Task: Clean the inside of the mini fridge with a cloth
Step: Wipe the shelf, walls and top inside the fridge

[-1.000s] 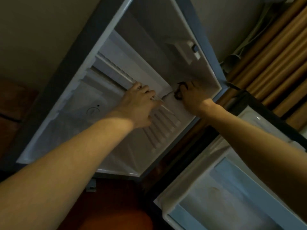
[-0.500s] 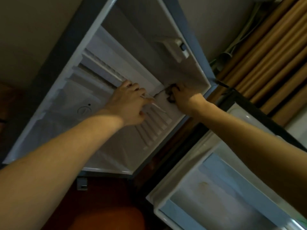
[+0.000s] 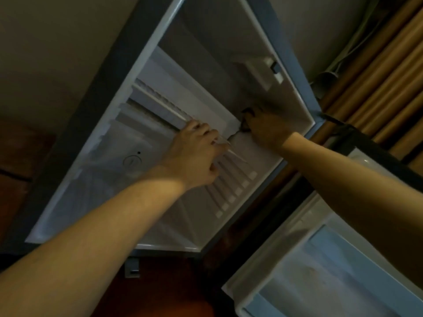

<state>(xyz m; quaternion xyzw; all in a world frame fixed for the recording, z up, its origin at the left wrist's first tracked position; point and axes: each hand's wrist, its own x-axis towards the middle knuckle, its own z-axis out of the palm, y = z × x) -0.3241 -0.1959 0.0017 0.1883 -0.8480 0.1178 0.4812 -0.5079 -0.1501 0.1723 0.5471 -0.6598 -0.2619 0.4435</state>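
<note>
The mini fridge (image 3: 217, 53) stands open, its white inside tilted in my view. My left hand (image 3: 196, 154) reaches in, fingers curled over the thin clear edge of a shelf (image 3: 237, 156) near the ribbed side rails (image 3: 231, 191). My right hand (image 3: 267, 130) is deep in the back corner and grips a dark cloth (image 3: 246, 121), pressing it against the white wall. Most of the cloth is hidden under that hand.
The fridge door (image 3: 320, 271) hangs open at the lower right with its white shelf tray. A round dial (image 3: 132, 161) sits on the inner wall and a lamp housing (image 3: 263, 74) on the opposite wall. Brown curtain folds (image 3: 377, 76) hang at the right.
My view has shifted a little. Both hands stay at the same spot in the fridge, the right one still holding the cloth in the back corner.
</note>
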